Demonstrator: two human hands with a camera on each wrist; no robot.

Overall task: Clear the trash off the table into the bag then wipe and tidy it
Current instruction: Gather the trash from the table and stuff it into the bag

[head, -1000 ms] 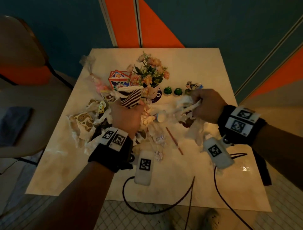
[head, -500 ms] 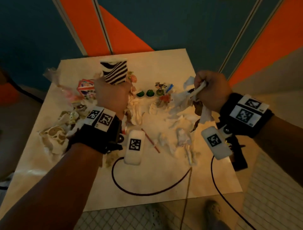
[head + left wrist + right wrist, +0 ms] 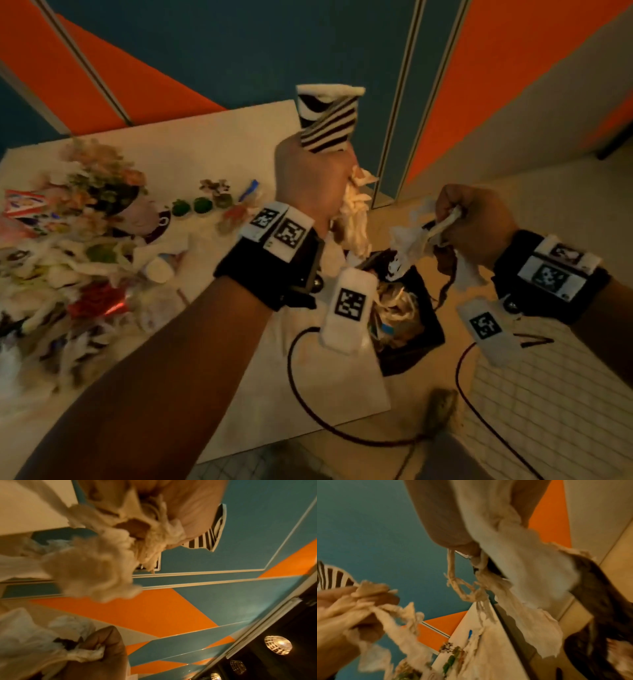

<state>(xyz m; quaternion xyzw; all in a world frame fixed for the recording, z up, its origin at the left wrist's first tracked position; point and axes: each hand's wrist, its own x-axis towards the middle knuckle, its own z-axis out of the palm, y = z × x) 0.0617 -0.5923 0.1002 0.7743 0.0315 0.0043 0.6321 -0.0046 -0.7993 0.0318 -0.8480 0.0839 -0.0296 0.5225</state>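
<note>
My left hand [image 3: 313, 178] grips a black-and-white striped paper cup [image 3: 327, 118] together with crumpled tissue [image 3: 356, 212], raised past the table's right edge. In the left wrist view the same tissue [image 3: 96, 566] hangs under the fist, with the cup [image 3: 209, 539] behind it. My right hand [image 3: 474, 219] clutches torn white tissue [image 3: 411, 240] and a dark scrap above the black trash bag [image 3: 419, 337], which sits open on the floor beside the table with trash inside. The right wrist view shows tissue [image 3: 522, 563] trailing from the fingers.
The pale table [image 3: 212, 144] carries a heap of wrappers and tissue [image 3: 68, 274] at its left, a flower pot [image 3: 102, 185], small green ornaments [image 3: 191, 205] and a colourful box [image 3: 24, 205]. Cables [image 3: 308, 404] trail over the front edge. Tiled floor [image 3: 548, 394] lies to the right.
Both hands have lifted their trash off the table and swung right, now over the bag on the floor. The view has turned right with them.
</note>
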